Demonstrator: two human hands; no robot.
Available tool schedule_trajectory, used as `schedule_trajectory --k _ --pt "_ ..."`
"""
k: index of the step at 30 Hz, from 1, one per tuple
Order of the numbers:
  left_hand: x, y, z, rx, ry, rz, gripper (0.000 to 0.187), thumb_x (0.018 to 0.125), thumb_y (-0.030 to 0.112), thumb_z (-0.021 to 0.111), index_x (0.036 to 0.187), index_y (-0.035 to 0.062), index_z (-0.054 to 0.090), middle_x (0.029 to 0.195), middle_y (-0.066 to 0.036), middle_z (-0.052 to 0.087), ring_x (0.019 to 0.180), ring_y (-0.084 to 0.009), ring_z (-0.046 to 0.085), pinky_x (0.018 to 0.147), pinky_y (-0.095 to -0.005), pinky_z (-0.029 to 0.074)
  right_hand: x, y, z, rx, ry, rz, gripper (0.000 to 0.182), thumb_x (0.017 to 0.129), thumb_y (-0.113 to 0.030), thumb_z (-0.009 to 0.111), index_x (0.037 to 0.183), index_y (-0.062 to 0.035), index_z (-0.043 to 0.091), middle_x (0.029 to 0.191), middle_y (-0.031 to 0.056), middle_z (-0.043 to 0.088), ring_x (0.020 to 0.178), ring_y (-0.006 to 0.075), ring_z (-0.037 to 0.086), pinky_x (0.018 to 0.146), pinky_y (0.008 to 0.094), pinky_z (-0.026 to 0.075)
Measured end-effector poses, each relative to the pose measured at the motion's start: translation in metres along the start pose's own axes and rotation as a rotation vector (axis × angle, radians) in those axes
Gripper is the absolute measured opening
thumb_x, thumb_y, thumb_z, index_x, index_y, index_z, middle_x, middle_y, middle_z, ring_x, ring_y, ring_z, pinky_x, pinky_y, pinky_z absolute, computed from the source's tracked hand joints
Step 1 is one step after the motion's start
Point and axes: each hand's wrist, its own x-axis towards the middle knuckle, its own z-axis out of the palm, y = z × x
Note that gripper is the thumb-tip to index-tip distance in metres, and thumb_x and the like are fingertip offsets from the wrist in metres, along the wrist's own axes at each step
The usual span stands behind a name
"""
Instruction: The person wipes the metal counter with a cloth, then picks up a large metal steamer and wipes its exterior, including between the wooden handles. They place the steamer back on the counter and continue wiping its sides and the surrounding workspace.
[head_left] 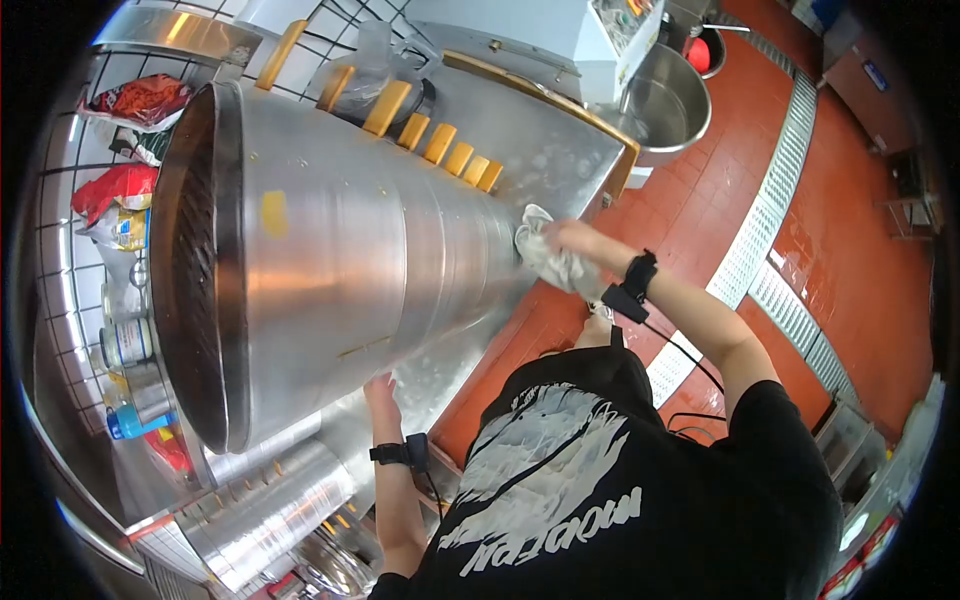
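Shirt print (560,505) reads "MODERN", mirrored in view. Tall stacked steel steamer (340,260), smooth cylinder with ribbed tiers and dark mesh top, stands on the steel counter (560,150) near its front edge. Right hand (572,240) fingers clenched around a crumpled grey-white cloth (548,255) pressed on steamer's lower wall; left hand (380,392) flat, fingers spread narrow, at its base.

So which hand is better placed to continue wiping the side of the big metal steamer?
The right hand: it already presses the cloth against the steamer wall. The left hand rests flat on the counter, holding nothing.
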Motion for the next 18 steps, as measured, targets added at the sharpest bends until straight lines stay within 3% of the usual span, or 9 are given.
schedule_trajectory --k 2,4,8,10,11,12,14,15,18 --pt "-0.016 -0.004 0.001 0.091 0.085 -0.077 0.040 0.094 0.024 0.052 0.128 0.0039 0.058 0.122 -0.009 0.063 0.117 -0.0204 0.056 0.096 -0.0328 0.042 0.023 -0.021 -0.038 0.063 0.194 -0.028 0.029 0.077 -0.016 0.059 0.097 0.0040 0.067 0.088 0.0146 0.070 0.084 0.0238 0.062 0.076 0.0373 0.048" --pt "-0.019 -0.018 -0.004 0.030 -0.080 -0.034 0.039 0.093 0.023 0.053 0.127 0.0036 0.057 0.119 -0.010 0.064 0.113 -0.0216 0.059 0.097 -0.0336 0.042 0.055 -0.054 -0.065 0.074 0.340 0.006 0.049 0.079 -0.025 0.062 0.120 0.0025 0.062 0.107 0.0153 0.069 0.098 0.0261 0.063 0.085 0.0339 0.049" --pt "-0.049 -0.008 0.012 -0.070 0.054 -0.204 0.037 0.093 0.019 0.052 0.125 0.0015 0.057 0.118 -0.012 0.064 0.112 -0.0236 0.060 0.096 -0.0362 0.043 0.116 -0.107 -0.082 -0.256 0.159 0.012 0.051 0.082 -0.026 0.063 0.125 0.0023 0.058 0.111 0.0188 0.067 0.101 0.0282 0.064 0.089 0.0357 0.049" --pt "-0.038 -0.034 0.005 -0.208 -0.054 -0.109 0.036 0.094 0.018 0.050 0.126 0.0015 0.057 0.121 -0.014 0.063 0.113 -0.0250 0.060 0.097 -0.0422 0.045 0.185 -0.034 -0.095 -1.024 -0.142 -0.829 0.031 0.091 -0.020 0.052 0.108 0.0040 0.063 0.110 0.0182 0.066 0.106 0.0332 0.060 0.093 0.0401 0.047" --pt "-0.035 -0.045 0.008 -0.305 -0.030 -0.069 0.035 0.095 0.016 0.050 0.126 -0.0001 0.056 0.124 -0.015 0.062 0.117 -0.0277 0.059 0.101 -0.0431 0.045 0.223 -0.003 -0.086 -1.054 -0.142 -0.846 0.028 0.093 -0.016 0.046 0.103 0.0039 0.064 0.107 0.0207 0.064 0.105 0.0380 0.058 0.093 0.0425 0.047" --pt "-0.036 -0.043 0.010 -0.371 0.039 -0.028 0.035 0.095 0.016 0.050 0.126 -0.0001 0.056 0.124 -0.015 0.062 0.117 -0.0277 0.059 0.101 -0.0431 0.045 0.214 -0.027 -0.074 -0.969 -0.267 -0.635 0.031 0.094 -0.018 0.045 0.106 0.0039 0.063 0.107 0.0225 0.064 0.106 0.0385 0.058 0.093 0.0428 0.047" --pt "-0.041 -0.036 0.020 0.243 -0.087 0.154 0.037 0.097 0.018 0.051 0.128 -0.0026 0.054 0.129 -0.015 0.058 0.121 -0.0285 0.054 0.105 -0.0373 0.042 0.210 -0.042 -0.064 -0.920 -0.286 -0.342 0.035 0.097 -0.020 0.041 0.109 0.0042 0.063 0.112 0.0243 0.064 0.107 0.0385 0.060 0.094 0.0435 0.047" --pt "-0.037 -0.033 0.029 0.251 -0.005 0.284 0.034 0.096 0.019 0.055 0.123 -0.0008 0.057 0.120 -0.013 0.062 0.112 -0.0274 0.059 0.093 -0.0382 0.049 0.156 -0.102 -0.047 -0.569 -0.151 -0.127 0.037 0.097 -0.021 0.042 0.115 0.0042 0.061 0.120 0.0257 0.061 0.111 0.0386 0.059 0.095 0.0422 0.046" --pt "-0.022 -0.018 0.060 0.022 0.143 0.281 0.034 0.094 0.022 0.058 0.122 0.0029 0.057 0.110 -0.011 0.065 0.099 -0.0245 0.065 0.079 -0.0381 0.056 0.158 -0.086 -0.061 -0.812 -0.178 -0.174 0.037 0.096 -0.021 0.043 0.116 0.0037 0.061 0.122 0.0258 0.061 0.113 0.0392 0.058 0.096 0.0423 0.045"
